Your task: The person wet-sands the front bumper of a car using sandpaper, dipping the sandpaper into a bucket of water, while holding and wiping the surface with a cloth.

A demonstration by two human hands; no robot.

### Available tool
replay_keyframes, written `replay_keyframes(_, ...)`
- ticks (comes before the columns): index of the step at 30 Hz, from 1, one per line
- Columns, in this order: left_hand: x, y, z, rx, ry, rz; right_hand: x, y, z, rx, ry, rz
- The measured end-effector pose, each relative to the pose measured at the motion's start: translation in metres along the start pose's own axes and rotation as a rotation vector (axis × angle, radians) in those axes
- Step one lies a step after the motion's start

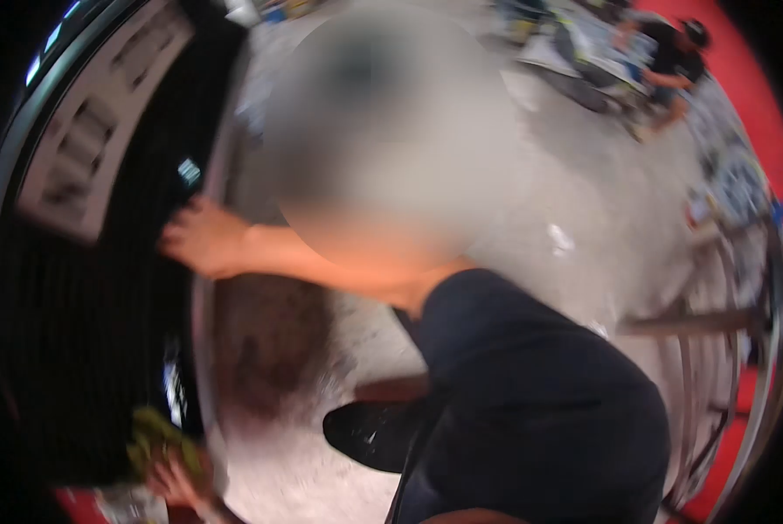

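Note:
On the left, my right hand (201, 236) rests at the edge of a glossy black panel (138, 288), its fingers somewhat apart and blurred, with nothing visible in it. At the lower left, my left hand (175, 482) holds a yellow-green cloth (154, 439) against the lower part of the same panel. A pale plate with dark characters (77, 162) is fixed to the panel above my right hand.
A dark-clothed body part (540, 393) fills the lower middle, near a black shoe (370, 434). At the upper right, a person (671, 59) crouches beside blurred equipment (579, 65). A metal frame (697, 323) stands at the right. A round blur covers the upper middle.

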State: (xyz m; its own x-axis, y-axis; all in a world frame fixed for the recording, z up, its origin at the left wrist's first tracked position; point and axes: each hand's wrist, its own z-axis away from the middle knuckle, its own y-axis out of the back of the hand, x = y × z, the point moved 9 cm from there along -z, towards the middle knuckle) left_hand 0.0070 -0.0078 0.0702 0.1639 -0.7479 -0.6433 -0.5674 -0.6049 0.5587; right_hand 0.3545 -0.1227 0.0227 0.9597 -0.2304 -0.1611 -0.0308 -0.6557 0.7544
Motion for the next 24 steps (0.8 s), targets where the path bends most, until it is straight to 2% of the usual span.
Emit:
replay_keyframes(1, 0.0, -0.002, -0.002, -0.086, 0.076, 0.015, -0.021, 0.002, 0.001, 0.048, 0.057, 0.019)
replay_keyframes(3, 0.008, 0.01, -0.022, -0.009, 0.051, 0.049, -0.086, 0.002, 0.011, 0.122, 0.279, -0.022)
replay_keyframes(4, 0.013, 0.015, -0.029, 0.005, 0.043, 0.039, -0.107, 0.008, 0.017, 0.208, 0.32, -0.058)
replay_keyframes(5, 0.014, 0.017, -0.034, 0.004, 0.053, 0.028, -0.108, 0.008, 0.014, 0.19, 0.323, -0.063)
replay_keyframes(9, 0.016, 0.018, -0.037, -0.004, 0.071, 0.007, -0.067, 0.007, 0.01, 0.158, 0.316, -0.007)
replay_keyframes(11, 0.017, 0.018, -0.039, 0.0, 0.086, 0.011, -0.028, 0.008, 0.003, 0.107, 0.245, 0.108)
replay_keyframes(14, 0.017, 0.017, -0.038, -0.024, 0.097, -0.013, 0.048, 0.004, -0.013, 0.073, 0.16, 0.119)
replay_keyframes(15, 0.017, 0.016, -0.039, -0.034, 0.106, -0.016, 0.076, 0.001, -0.021, -0.03, 0.097, 0.106)
replay_keyframes(16, 0.018, 0.015, -0.04, -0.046, 0.113, -0.017, 0.104, -0.001, -0.023, 0.099, 0.149, 0.163)
replay_keyframes(18, 0.02, 0.015, -0.044, -0.072, 0.129, -0.03, 0.141, 0.012, -0.025, 0.163, 0.086, 0.058)
replay_keyframes(21, 0.023, 0.016, -0.052, -0.106, 0.155, -0.05, 0.134, -0.001, -0.028, 0.166, 0.058, 0.022)
replay_keyframes(23, 0.028, 0.014, -0.07, -0.127, 0.16, -0.038, 0.085, -0.001, -0.022, 0.015, 0.124, 0.043)
replay_keyframes(24, 0.033, 0.005, -0.084, -0.153, 0.147, -0.028, 0.057, 0.005, -0.016, 0.05, 0.212, 0.017)
